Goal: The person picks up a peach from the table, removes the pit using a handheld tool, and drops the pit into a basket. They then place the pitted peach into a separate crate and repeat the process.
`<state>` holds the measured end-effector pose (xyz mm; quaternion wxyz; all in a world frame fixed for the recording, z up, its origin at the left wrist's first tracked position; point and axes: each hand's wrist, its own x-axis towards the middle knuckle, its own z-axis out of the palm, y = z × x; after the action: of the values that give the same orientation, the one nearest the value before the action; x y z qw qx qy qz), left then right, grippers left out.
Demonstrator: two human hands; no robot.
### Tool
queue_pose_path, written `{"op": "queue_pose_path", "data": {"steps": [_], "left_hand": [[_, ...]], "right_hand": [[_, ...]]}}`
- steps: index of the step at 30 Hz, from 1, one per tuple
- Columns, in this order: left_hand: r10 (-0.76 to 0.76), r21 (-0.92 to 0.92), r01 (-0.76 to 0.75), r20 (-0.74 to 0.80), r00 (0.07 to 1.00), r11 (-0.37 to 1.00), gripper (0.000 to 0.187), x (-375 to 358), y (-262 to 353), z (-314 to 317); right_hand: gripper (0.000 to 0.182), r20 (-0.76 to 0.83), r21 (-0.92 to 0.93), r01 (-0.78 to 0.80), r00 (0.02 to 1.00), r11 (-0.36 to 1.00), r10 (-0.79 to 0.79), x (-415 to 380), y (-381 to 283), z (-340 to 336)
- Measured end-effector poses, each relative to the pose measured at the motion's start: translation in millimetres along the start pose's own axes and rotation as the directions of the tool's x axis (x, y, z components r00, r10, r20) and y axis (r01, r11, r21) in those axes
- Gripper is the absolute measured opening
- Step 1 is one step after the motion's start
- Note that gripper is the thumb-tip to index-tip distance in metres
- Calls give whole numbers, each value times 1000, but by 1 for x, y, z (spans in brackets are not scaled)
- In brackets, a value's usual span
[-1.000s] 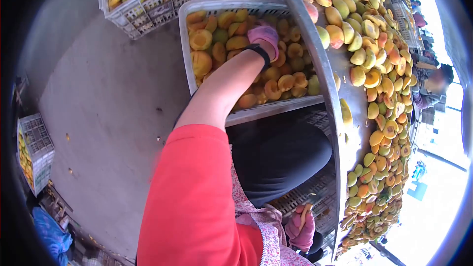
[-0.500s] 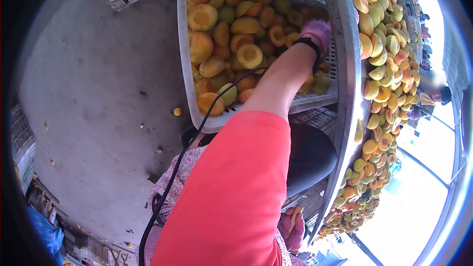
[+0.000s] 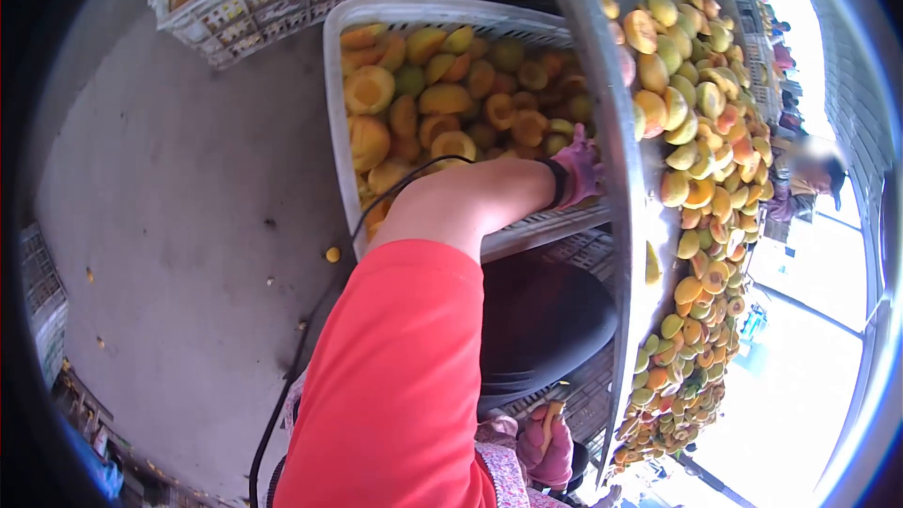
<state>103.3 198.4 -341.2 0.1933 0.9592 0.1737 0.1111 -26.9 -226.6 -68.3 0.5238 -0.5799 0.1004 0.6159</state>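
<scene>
Grey concrete floor (image 3: 188, 226) is filling the left of the frame, with a metal table (image 3: 616, 188) of whole and halved fruit running down the right; the left hand (image 3: 576, 167), in a pink glove, is reaching across at mid-frame over the near rim of a white crate (image 3: 331, 113) of halved fruit, its grip hidden, so I cannot tell whether it is clenched; the right hand (image 3: 546, 437), at bottom centre, is gripping an orange fruit piece (image 3: 551, 414).
</scene>
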Motion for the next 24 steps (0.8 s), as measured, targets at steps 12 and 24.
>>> {"op": "queue_pose_path", "data": {"steps": [12,24], "left_hand": [[190,-251,-203,-73,979,946,47,-117,-7,-70],[-252,51,319,732,633,946,55,-196,159,-386]], "right_hand": [[37,-37,194,286,958,938,-284,-39,32,-32],[33,9,88,477,877,874,-480,-76,27,-119]]}}
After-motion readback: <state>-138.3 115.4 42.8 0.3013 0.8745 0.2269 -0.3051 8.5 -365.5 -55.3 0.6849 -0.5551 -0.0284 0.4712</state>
